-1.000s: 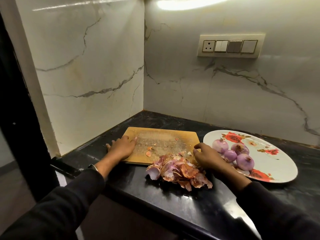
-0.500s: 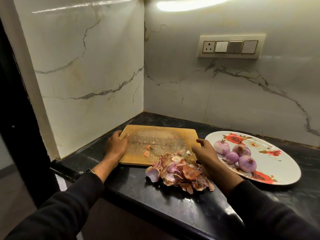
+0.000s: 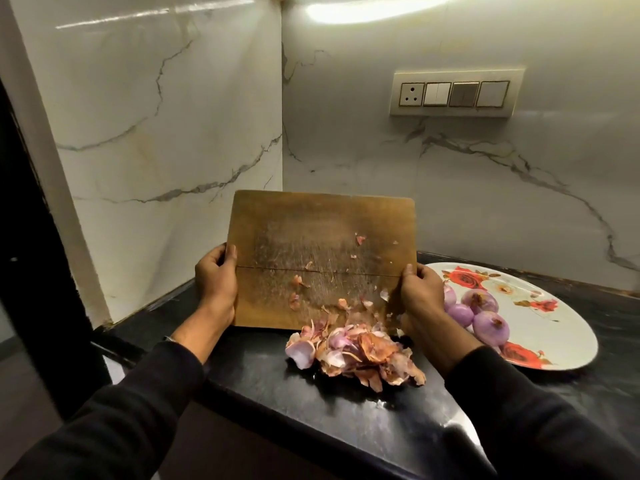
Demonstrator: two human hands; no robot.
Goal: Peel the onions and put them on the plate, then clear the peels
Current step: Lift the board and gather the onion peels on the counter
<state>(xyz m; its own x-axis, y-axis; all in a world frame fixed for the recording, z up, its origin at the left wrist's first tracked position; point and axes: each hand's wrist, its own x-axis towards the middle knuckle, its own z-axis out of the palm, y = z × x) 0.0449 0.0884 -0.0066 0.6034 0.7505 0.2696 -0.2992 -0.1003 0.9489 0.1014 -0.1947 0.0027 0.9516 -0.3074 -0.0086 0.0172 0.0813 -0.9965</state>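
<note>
The wooden cutting board point(image 3: 322, 237) stands tilted almost upright, its lower edge near the counter. My left hand point(image 3: 216, 285) grips its left edge and my right hand point(image 3: 420, 292) grips its right edge. Small peel bits cling to the board's face. A heap of onion peels point(image 3: 356, 353) lies on the black counter just below the board. Several peeled purple onions point(image 3: 490, 325) sit on the left part of the white rose-patterned plate point(image 3: 561, 327) at the right, partly hidden behind my right hand.
The black counter point(image 3: 346, 420) fills a corner between two white marble walls. Its front edge runs just in front of the peel heap. A switch panel point(image 3: 455, 94) is mounted on the back wall. A dark door frame point(image 3: 31, 271) stands at the left.
Both hands took hold of the board's side edges and lifted its far side, so it went from lying flat to nearly upright. Loose peel bits slid down toward the heap.
</note>
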